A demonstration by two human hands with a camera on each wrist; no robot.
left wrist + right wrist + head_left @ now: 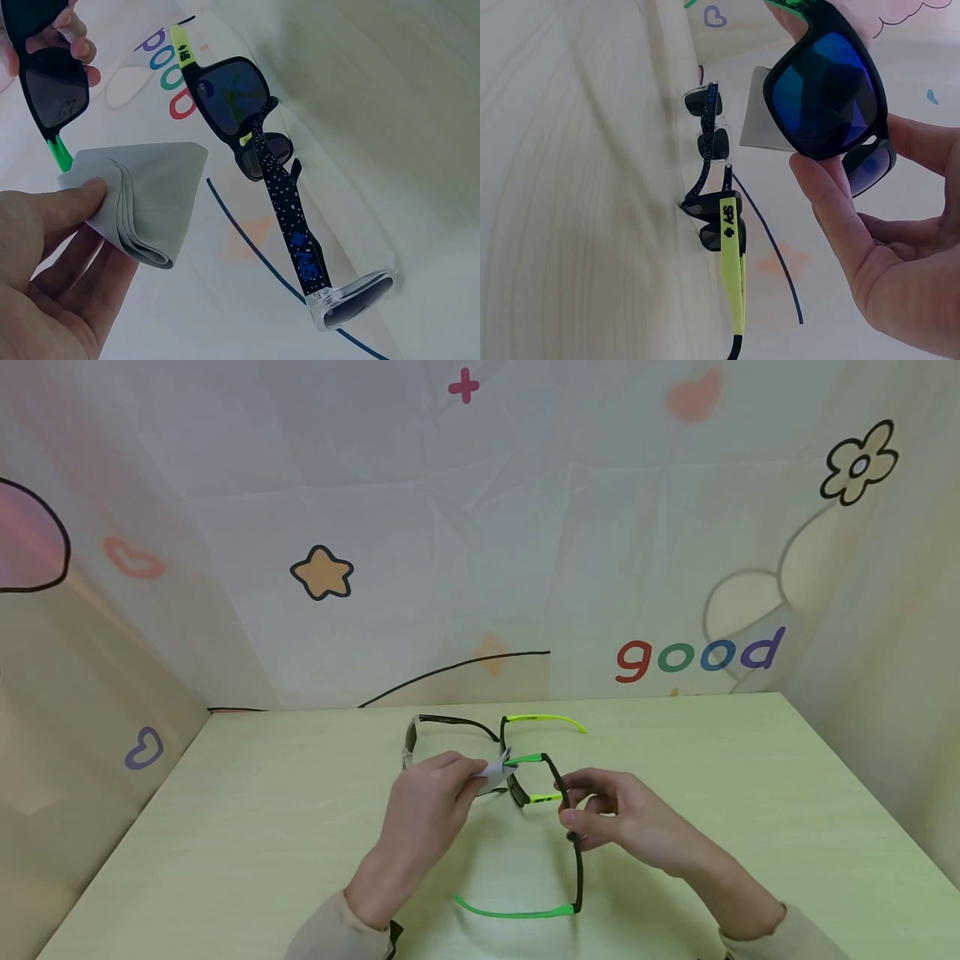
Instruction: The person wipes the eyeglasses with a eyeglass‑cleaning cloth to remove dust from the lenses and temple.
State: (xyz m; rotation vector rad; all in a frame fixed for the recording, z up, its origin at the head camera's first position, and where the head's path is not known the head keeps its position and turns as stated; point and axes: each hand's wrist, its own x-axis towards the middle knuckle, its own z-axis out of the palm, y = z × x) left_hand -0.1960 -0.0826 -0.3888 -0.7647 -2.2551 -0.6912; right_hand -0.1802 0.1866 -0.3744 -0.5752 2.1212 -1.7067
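Note:
My right hand point(641, 820) grips the front of black-framed sunglasses point(579, 881) with green temples, its fingers and thumb around the bridge. In the right wrist view the lens point(821, 94) looks blue and mirrored. Between the thumb and fingers of my left hand point(427, 806) is a folded grey cloth point(169, 191). The cloth meets one green temple point(525, 759) of these sunglasses and hides its tip. The other green temple point(517, 913) stretches out nearer to me, untouched. Both hands are above the table.
Behind the hands, sunglasses with yellow temples point(543, 718) stand on the pale wooden table point(262, 827). Close to their left are clear-framed sunglasses point(410, 739) with dark speckled temples, partly hidden by my left hand. A printed curtain point(450, 527) rises at the table's back edge.

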